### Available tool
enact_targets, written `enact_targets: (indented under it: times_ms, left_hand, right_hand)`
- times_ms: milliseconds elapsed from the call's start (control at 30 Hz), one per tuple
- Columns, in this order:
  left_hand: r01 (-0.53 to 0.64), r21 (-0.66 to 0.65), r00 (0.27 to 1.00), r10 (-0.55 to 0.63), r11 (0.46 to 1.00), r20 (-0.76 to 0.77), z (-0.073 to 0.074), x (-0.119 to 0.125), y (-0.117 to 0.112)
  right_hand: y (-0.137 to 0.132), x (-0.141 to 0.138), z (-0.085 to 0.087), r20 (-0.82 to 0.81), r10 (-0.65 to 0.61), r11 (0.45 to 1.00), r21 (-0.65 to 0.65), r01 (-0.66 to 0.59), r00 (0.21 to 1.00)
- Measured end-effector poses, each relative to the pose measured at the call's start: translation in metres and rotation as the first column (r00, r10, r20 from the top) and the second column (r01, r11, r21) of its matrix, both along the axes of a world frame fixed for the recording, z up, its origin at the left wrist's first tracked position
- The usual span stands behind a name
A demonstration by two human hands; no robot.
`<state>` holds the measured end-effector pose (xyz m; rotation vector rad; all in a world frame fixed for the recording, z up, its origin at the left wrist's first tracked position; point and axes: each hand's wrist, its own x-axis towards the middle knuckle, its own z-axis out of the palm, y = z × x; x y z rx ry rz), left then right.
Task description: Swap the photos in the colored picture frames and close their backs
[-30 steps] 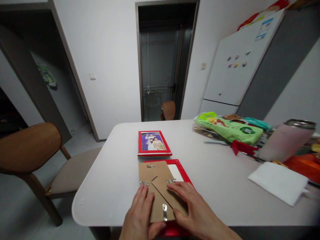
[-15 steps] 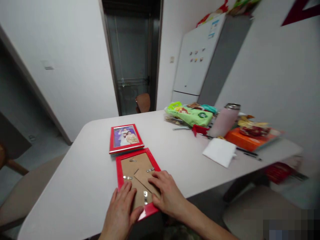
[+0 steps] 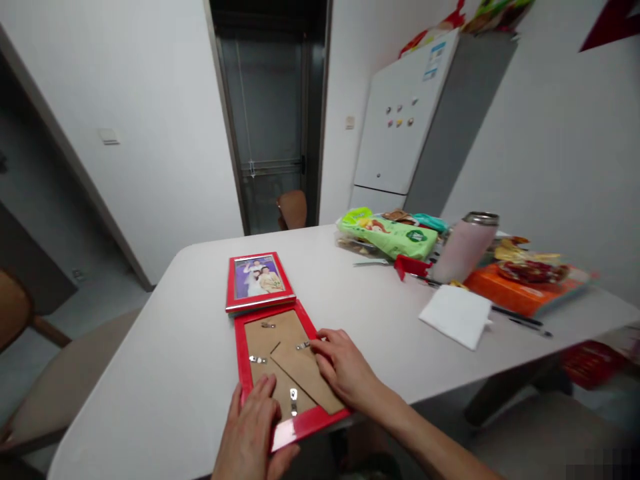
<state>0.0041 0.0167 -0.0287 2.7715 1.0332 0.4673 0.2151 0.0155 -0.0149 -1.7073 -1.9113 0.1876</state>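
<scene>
white smooth-topped table (image 3: 135, 373) in a pale-walled room: near its edge, a person's left hand (image 3: 247, 430) rests, fingers flat and thumb apart, on a corner of a red rectangular picture frame (image 3: 243, 353), apparently steadying it. the right hand (image 3: 345, 367) bends its fingertips to a small silver metal clip (image 3: 303, 345); pinching or pressing, one cannot tell. the frame lies back up, likely to keep its brown flat backing board (image 3: 295, 360) within reach. just beyond lies a red-framed glossy photograph (image 3: 257, 277), face up; farther back stands a white boxy refrigerator (image 3: 403, 153).
</scene>
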Motion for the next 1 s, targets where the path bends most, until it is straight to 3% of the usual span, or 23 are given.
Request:
enact_targets:
  times_ms: [233,500,800,1000]
  left_hand:
    - [-0.027,-0.148,0.999,0.029,0.989,0.014,0.006,0.001,-0.004]
    - [-0.068,-0.209,0.993,0.085,0.976,0.077,0.005,0.001,-0.005]
    - [-0.097,-0.232,0.99,0.117,0.968,0.076,0.01,-0.002,-0.009]
    - [-0.113,-0.236,0.987,0.137,0.965,0.086,0.008,-0.005,-0.013]
  right_hand:
    - [0.016,-0.006,-0.01,0.078,-0.001,1.0,-0.001,0.001,0.997]
    - [0.034,-0.002,-0.011,0.089,-0.004,0.996,-0.089,0.012,0.996]
    - [0.016,-0.002,-0.009,0.112,0.088,0.995,-0.059,-0.081,0.99]
    - [0.006,-0.004,-0.01,0.155,0.081,0.997,0.002,-0.083,0.985]
